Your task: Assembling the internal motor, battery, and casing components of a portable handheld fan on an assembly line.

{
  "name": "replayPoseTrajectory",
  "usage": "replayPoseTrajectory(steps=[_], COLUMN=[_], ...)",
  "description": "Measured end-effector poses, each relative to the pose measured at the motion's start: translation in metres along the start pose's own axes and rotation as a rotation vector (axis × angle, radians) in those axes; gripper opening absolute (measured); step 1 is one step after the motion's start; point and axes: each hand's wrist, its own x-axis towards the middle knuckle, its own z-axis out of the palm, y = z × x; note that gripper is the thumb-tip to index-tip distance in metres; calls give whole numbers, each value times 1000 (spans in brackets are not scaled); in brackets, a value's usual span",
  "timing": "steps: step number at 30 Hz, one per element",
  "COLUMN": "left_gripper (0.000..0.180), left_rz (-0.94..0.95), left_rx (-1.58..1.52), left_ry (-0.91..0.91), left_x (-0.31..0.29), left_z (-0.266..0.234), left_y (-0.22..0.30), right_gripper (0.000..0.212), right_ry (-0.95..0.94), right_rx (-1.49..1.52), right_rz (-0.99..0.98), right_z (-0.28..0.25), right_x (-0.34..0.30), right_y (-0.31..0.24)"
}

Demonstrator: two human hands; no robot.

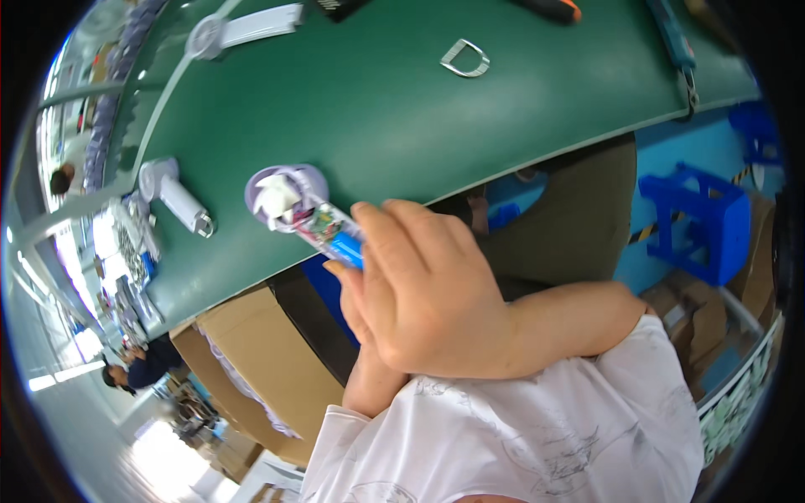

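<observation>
The lilac device [300, 210] is held above the near edge of the green table [360, 109], a little to the left of the person's body. Its long axis runs on a slant: the round head points toward the upper left, away from the person, and the handle comes back toward the lower right, where the fingers cover its end. The open side faces up, so one can see a white part [275, 199] in the head, then a small green circuit board [323, 224], and a blue cylinder [346, 249] lying along the handle. The right hand [428, 285] has its fingers closed around this handle, back of the hand upward. The left forearm [373, 387] goes under the right hand, which hides the left hand for the most part, so I cannot tell the state of its fingers. To the left, a white handheld device [181, 199] lies on the table, its handle also slanting toward the lower right. Farther, another white device [251, 27] has its handle pointing right, and a D-shaped metal ring [465, 59] lies well apart. Below the table edge stands an open cardboard box [267, 339]; at right is a blue stool [708, 222].
</observation>
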Motion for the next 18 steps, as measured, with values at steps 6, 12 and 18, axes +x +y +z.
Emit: replayPoseTrajectory(steps=[6,12,18], left_gripper=[59,50,43], left_rz=[226,227,238], left_rx=[-8,-145,-217], left_ry=[-28,-264,-250], left_x=[-2,9,12], left_z=[11,2,8], left_y=[19,14,11], right_gripper=[28,24,23], right_ry=[-28,-68,-102], right_rx=[-59,-74,-44], right_rz=[-38,-20,-6], right_z=[2,-3,-8], right_x=[-2,0,7], right_y=[-2,-1,-1])
